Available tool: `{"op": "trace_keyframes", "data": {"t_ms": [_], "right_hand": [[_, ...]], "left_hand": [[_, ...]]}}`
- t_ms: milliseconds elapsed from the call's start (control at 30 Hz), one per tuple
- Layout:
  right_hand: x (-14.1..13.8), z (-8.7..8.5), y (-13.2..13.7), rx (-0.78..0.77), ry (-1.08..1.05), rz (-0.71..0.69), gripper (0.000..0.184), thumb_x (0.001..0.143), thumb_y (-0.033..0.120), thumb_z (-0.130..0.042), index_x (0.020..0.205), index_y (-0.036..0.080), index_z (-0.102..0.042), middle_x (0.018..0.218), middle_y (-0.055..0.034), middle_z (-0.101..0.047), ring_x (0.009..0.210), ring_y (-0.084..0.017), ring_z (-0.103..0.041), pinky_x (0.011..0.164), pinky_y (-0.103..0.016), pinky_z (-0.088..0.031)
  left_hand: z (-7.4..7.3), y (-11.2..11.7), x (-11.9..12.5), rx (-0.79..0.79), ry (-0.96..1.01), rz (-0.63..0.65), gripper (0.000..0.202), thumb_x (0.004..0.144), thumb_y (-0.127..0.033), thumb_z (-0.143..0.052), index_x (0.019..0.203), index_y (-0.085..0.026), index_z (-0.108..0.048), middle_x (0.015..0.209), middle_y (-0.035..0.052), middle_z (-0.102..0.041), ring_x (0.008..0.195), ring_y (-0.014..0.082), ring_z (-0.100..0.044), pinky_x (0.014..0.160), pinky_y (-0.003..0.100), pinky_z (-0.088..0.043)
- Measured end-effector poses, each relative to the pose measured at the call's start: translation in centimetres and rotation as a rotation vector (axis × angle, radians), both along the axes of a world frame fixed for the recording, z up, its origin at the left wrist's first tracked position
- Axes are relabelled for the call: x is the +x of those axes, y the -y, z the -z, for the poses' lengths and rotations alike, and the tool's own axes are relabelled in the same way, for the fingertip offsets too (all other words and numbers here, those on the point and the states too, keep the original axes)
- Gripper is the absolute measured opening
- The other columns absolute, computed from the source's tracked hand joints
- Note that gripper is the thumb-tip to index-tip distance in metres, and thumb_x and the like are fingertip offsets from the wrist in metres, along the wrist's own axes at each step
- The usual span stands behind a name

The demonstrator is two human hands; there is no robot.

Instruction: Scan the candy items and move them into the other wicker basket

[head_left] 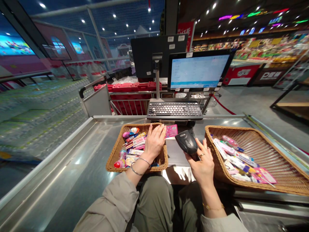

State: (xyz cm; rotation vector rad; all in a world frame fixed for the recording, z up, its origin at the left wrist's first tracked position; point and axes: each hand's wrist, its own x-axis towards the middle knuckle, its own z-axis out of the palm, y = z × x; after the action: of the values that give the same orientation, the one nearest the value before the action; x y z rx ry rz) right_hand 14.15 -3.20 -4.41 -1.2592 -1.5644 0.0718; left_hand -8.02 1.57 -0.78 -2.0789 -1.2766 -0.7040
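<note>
Over the right side of the left wicker basket (111,154) is my left hand (155,141), its fingertips closed on a flat pink packet (171,131) that sticks out to the right. Small candies and colourful packets (135,143) fill that basket. My right hand (202,159) is wrapped around the handle of a black barcode scanner (187,142), whose head tilts toward the pink packet. Just right of this hand stands a larger wicker basket (285,161), with wrapped sweets and packets (238,158) heaped on its left side.
A black keyboard (175,109) sits behind the baskets, below a lit monitor (199,72) and a second screen (158,54) seen from the back. The metal counter (72,167) has raised edges. A trolley with red goods (132,88) stands beyond it.
</note>
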Motion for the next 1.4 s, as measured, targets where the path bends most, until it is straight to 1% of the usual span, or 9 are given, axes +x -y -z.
{"op": "trace_keyframes", "data": {"t_ms": [267,467,667,900,1167,1267,1400], "right_hand": [[0.0,-0.2,0.1,-0.001,0.0,-0.009,0.034,0.085,0.042,-0.064,0.112,0.021,-0.07,0.138,-0.0128,-0.062,0.145,-0.036,-0.039,0.115,-0.067,-0.029],[0.0,-0.2,0.1,-0.002,-0.006,-0.009,0.036,0.085,0.044,-0.064,0.113,0.021,-0.07,0.138,-0.0127,-0.062,0.145,-0.036,-0.039,0.115,-0.066,-0.029],[0.0,-0.1,0.1,0.031,-0.016,-0.007,0.035,0.084,0.043,-0.067,0.111,0.021,-0.07,0.138,-0.0136,-0.062,0.144,-0.036,-0.04,0.115,-0.066,-0.03],[0.1,-0.6,0.3,0.014,-0.062,0.005,0.038,0.084,0.044,-0.066,0.114,0.021,-0.07,0.137,-0.0131,-0.063,0.143,-0.036,-0.042,0.115,-0.065,-0.032],[1.6,-0.9,0.4,0.036,-0.118,0.063,0.04,0.083,0.043,-0.069,0.116,0.019,-0.071,0.137,-0.0131,-0.063,0.144,-0.035,-0.041,0.117,-0.062,-0.031],[2.6,-0.7,0.2,0.045,-0.155,0.091,0.041,0.083,0.044,-0.07,0.116,0.019,-0.071,0.136,-0.0131,-0.064,0.144,-0.035,-0.04,0.117,-0.062,-0.031],[3.7,-0.5,0.2,0.049,-0.198,0.144,0.042,0.082,0.046,-0.071,0.114,0.019,-0.072,0.136,-0.0129,-0.064,0.144,-0.036,-0.041,0.117,-0.062,-0.032]], "left_hand": [[0.0,0.0,0.1,-0.012,0.007,0.001,0.047,0.098,-0.02,-0.049,0.144,-0.012,-0.05,0.141,0.0136,-0.06,0.131,0.0264,-0.056,0.124,0.057,-0.025],[0.0,0.0,0.1,-0.038,0.024,0.014,0.051,0.097,-0.02,-0.049,0.148,-0.014,-0.045,0.141,0.0143,-0.06,0.131,0.0264,-0.055,0.123,0.058,-0.025],[0.0,0.0,0.1,-0.043,0.016,0.009,0.049,0.097,-0.021,-0.049,0.146,-0.014,-0.047,0.142,0.0142,-0.06,0.131,0.0266,-0.055,0.123,0.058,-0.025],[-0.4,0.1,0.5,-0.024,0.02,0.016,0.047,0.097,-0.02,-0.05,0.144,-0.013,-0.05,0.141,0.0132,-0.061,0.13,0.0265,-0.056,0.123,0.057,-0.024],[-1.3,0.0,2.0,-0.043,0.031,0.056,0.052,0.095,-0.019,-0.052,0.146,-0.013,-0.047,0.141,0.015,-0.06,0.13,0.0276,-0.056,0.123,0.059,-0.024],[-1.6,-0.3,3.0,-0.055,0.034,0.079,0.055,0.094,-0.019,-0.054,0.147,-0.013,-0.045,0.141,0.0161,-0.059,0.13,0.0289,-0.056,0.121,0.059,-0.028],[-1.8,-0.7,4.4,-0.059,0.031,0.117,0.052,0.093,-0.02,-0.055,0.144,-0.01,-0.048,0.141,0.0167,-0.059,0.128,0.0295,-0.057,0.118,0.056,-0.036]]}}
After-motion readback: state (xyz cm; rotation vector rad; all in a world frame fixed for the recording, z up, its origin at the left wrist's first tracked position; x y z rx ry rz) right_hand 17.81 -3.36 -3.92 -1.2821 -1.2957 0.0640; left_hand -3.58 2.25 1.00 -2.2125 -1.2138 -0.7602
